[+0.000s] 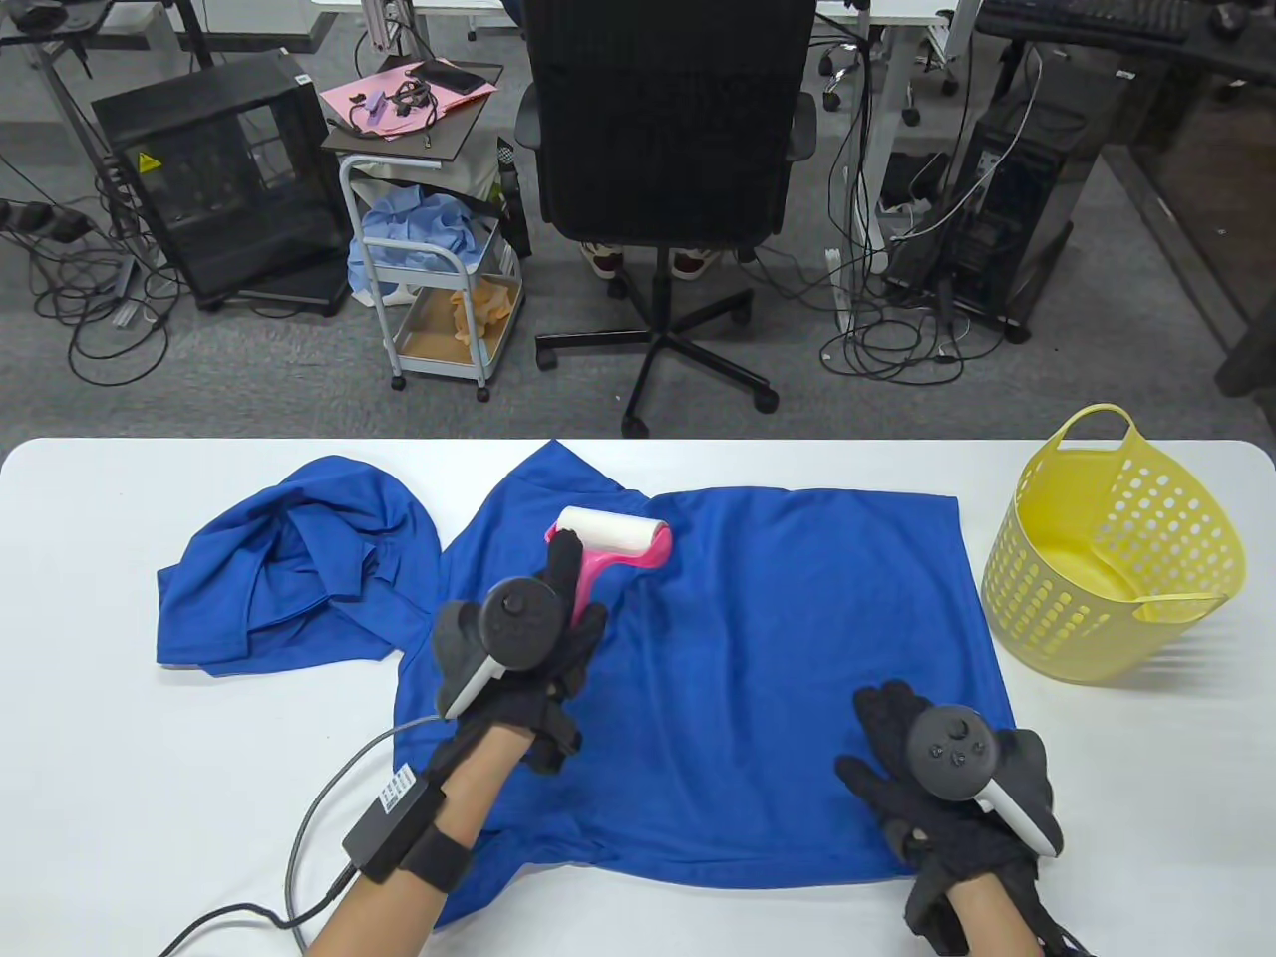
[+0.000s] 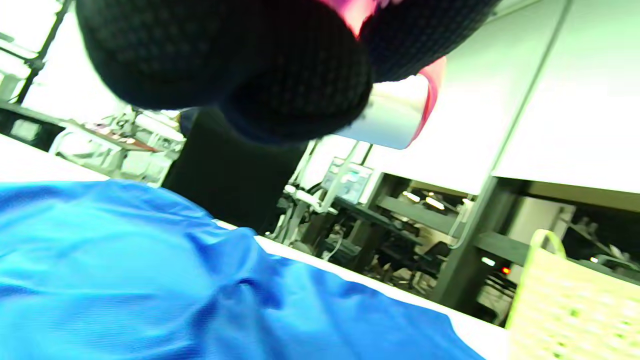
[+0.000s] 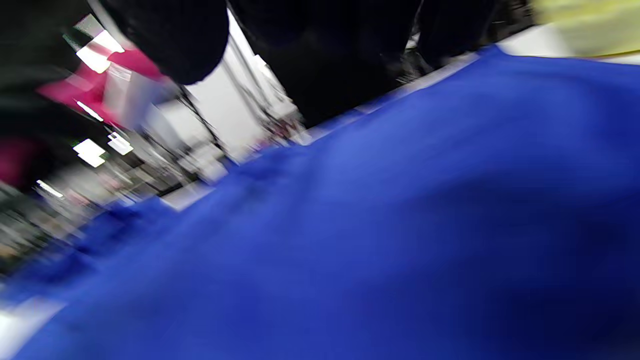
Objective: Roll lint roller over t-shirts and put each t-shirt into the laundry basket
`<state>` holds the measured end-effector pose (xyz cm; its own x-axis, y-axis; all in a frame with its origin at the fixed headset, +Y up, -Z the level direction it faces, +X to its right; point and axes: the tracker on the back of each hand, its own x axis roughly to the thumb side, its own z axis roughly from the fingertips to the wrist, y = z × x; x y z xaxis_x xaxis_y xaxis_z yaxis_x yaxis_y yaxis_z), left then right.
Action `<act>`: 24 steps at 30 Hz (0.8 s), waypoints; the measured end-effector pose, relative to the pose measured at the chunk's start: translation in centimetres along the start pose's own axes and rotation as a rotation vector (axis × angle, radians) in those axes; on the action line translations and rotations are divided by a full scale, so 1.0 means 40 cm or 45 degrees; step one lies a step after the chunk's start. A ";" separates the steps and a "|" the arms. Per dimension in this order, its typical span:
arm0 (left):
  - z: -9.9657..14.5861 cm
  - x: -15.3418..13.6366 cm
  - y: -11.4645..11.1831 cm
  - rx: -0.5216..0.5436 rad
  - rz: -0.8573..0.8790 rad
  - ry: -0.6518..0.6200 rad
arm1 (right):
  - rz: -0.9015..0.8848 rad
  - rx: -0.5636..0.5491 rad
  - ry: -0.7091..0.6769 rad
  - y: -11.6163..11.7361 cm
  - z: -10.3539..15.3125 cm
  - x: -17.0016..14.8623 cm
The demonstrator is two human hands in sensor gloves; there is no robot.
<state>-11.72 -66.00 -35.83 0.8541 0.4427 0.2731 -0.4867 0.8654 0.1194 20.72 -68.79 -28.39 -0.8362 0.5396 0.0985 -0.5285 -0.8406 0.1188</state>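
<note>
on the white surface [image 1: 120, 797]: a blue t-shirt [image 1: 778, 638] spread flat across the middle, a second blue t-shirt [image 1: 289, 578] bunched in a heap to its left, the two touching near the spread one's sleeve. at the surface's right end, well apart from the heap and just beside the spread shirt's far right corner, a yellow laundry basket [image 1: 1116, 558], tilted, perforated wall showing, nothing visible inside.

left hand [image 1: 518, 648] over the spread shirt's upper left part, grip clamped on the pink handle of a lint roller [image 1: 610, 546], one finger stretched along the handle toward the head. white roll lying crosswise near the collar end of the shirt; contact with the cloth hard to tell from above. in the left wrist view, roll [image 2: 395, 115] raised clear of the blue cloth [image 2: 150, 280], dark gloved fingers [image 2: 240, 65] curled round the pink handle, basket [image 2: 570, 305] at the right edge.

right hand [image 1: 947, 788] near the spread shirt's lower right corner, grip apart, fingers spread and lying flat on the cloth, holding nothing. right wrist view blurred: blue cloth [image 3: 400, 225] filling most of it, dark fingers [image 3: 170, 40] at the top, a pink smear of the roller [image 3: 100, 95] at left.

beyond the surface, a black office chair [image 1: 663, 150], a small white cart [image 1: 439, 269] with cloths, and computer cases on the floor.
</note>
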 end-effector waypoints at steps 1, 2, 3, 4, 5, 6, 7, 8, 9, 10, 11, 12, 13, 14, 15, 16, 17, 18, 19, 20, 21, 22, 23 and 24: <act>0.020 0.035 0.002 -0.002 -0.010 -0.025 | -0.122 -0.010 -0.109 0.004 -0.007 0.076; 0.037 0.065 0.000 -0.018 -0.011 -0.064 | -0.193 -0.020 -0.170 0.011 -0.013 0.129; 0.046 0.080 -0.002 -0.023 -0.009 -0.085 | -0.213 -0.023 -0.186 0.013 -0.016 0.149; 0.063 0.103 -0.008 -0.024 -0.010 -0.124 | -0.253 -0.032 -0.209 0.021 -0.023 0.193; 0.079 0.120 -0.013 -0.019 -0.006 -0.166 | -0.296 -0.030 -0.218 0.032 -0.032 0.229; 0.090 0.130 -0.017 -0.027 0.002 -0.203 | -0.326 -0.008 -0.213 0.040 -0.036 0.245; 0.109 0.142 -0.022 -0.056 0.020 -0.269 | -0.385 0.056 -0.177 0.058 -0.043 0.271; 0.116 0.144 -0.025 -0.071 0.045 -0.299 | -0.407 0.072 -0.181 0.064 -0.044 0.279; 0.128 0.141 -0.027 -0.092 0.082 -0.295 | -0.424 0.074 -0.163 0.070 -0.042 0.285; 0.141 0.136 -0.026 -0.127 0.134 -0.374 | -0.452 0.085 -0.142 0.074 -0.043 0.290; 0.147 0.131 -0.025 -0.127 0.146 -0.411 | -0.462 0.122 -0.136 0.078 -0.044 0.292; 0.155 0.124 -0.019 -0.136 0.134 -0.436 | -0.478 0.173 -0.162 0.080 -0.045 0.293; 0.161 0.114 -0.013 -0.183 0.117 -0.504 | -0.514 0.221 -0.164 0.084 -0.043 0.293; 0.164 0.107 -0.010 -0.217 0.133 -0.539 | -0.544 0.244 -0.159 0.086 -0.042 0.292; 0.169 0.098 -0.006 -0.269 0.209 -0.562 | -0.590 0.283 -0.160 0.092 -0.041 0.294; 0.172 0.093 -0.003 -0.282 0.258 -0.563 | -0.594 0.289 -0.148 0.094 -0.042 0.294; 0.170 0.085 -0.002 -0.323 0.280 -0.584 | -0.583 0.283 -0.145 0.095 -0.043 0.295; 0.170 0.078 0.000 -0.362 0.265 -0.590 | -0.558 0.263 -0.150 0.097 -0.046 0.297; 0.168 0.067 0.002 -0.419 0.257 -0.610 | -0.486 0.176 -0.126 0.101 -0.049 0.296; 0.168 0.059 0.001 -0.443 0.267 -0.602 | -0.453 0.132 -0.128 0.104 -0.053 0.296; 0.167 0.049 -0.001 -0.478 0.299 -0.594 | -0.414 0.075 -0.129 0.111 -0.056 0.295; 0.166 0.037 -0.005 -0.501 0.344 -0.580 | -0.367 0.017 -0.129 0.117 -0.062 0.293; 0.164 0.029 -0.008 -0.515 0.364 -0.560 | -0.345 -0.007 -0.126 0.118 -0.064 0.292; 0.162 0.012 -0.009 -0.522 0.367 -0.521 | -0.272 -0.057 -0.116 0.123 -0.069 0.290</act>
<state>-12.31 -67.61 -29.54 0.5213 0.6156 0.5910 -0.5076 0.7804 -0.3651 8.02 -66.80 -29.40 -0.6887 0.7060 0.1647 -0.6999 -0.7068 0.1032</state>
